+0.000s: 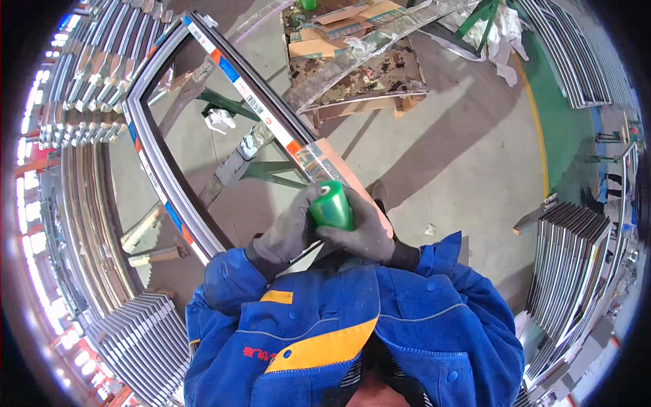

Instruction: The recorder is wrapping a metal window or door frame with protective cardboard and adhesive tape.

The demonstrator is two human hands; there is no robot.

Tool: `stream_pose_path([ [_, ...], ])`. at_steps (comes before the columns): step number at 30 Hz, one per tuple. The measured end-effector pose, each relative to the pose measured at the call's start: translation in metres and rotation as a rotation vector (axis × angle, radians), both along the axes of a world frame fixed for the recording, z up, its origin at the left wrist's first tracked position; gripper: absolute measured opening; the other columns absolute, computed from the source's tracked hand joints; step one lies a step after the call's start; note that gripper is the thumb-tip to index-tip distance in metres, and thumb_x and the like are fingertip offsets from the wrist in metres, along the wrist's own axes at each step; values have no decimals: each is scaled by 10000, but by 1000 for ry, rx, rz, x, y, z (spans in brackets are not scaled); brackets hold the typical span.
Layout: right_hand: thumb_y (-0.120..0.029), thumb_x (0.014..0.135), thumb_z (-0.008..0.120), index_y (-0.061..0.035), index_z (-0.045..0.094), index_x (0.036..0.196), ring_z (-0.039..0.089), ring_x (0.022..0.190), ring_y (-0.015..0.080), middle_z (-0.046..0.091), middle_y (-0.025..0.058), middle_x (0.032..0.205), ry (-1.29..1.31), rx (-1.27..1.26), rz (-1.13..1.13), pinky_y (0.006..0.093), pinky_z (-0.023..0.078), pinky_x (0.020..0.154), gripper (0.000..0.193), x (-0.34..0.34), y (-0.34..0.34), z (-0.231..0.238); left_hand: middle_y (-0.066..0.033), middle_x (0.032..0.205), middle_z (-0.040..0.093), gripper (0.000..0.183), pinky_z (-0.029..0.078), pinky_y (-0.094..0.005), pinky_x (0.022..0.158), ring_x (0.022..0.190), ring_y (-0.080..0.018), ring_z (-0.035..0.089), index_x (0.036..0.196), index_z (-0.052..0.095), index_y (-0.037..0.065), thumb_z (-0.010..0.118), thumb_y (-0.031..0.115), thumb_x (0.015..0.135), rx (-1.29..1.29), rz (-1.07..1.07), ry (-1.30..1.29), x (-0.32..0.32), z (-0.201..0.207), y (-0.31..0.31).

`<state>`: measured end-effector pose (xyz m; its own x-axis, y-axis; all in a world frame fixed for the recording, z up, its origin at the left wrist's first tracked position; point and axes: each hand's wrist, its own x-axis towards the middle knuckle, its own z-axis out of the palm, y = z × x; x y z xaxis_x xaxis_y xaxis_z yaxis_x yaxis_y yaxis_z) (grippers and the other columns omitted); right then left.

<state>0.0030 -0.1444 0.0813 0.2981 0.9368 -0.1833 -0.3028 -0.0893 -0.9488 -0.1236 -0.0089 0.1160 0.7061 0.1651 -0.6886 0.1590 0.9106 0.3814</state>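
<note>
Close in front of my body, a green roll of plastic film (332,209) is between my two grey-gloved hands. My left hand (286,227) grips its left side near the top end, where the core shows. Around its lower right side, my right hand (365,234) is closed. Just beyond the roll lies the near corner of a metal frame (239,85) with printed protective tape. Brown cardboard (346,178) covers that corner, and clear film (313,159) is stretched over part of it. The fingers' undersides are hidden.
A stand's long metal beam (234,163) and green legs (274,169) support the frame. Farther off is a worn table (400,74) with cardboard pieces (325,41). Profiles are stacked at left (95,74) and right (566,264). White crumpled wrapping (498,34) hangs at the back.
</note>
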Motion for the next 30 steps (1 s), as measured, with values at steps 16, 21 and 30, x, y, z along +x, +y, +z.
stream_pose_path([
  [16,-301,871,863,-9,477,1515,638,1253,232,617,185,1431,-92,-300,-244,362,505,1062,805,85,-16,-242,-29,1099,680,232,540,-268,811,942,-133,656,1243,596,63,480,189,1087,59,-153,282,-31,-274,37],
  [21,-376,901,822,15,445,1527,601,1306,243,613,175,1437,-172,-461,29,361,472,1106,829,72,19,-224,-37,1121,619,248,521,-291,980,1087,-162,616,1323,517,105,405,143,1105,102,-146,-157,-111,-406,9],
  [30,-381,912,813,-37,492,1524,591,1283,240,606,139,1417,201,-326,-60,381,476,1086,772,53,23,-239,-70,1321,547,329,520,-385,1046,1220,-223,562,1431,415,131,387,197,1110,-349,136,-554,-144,-521,-29],
])
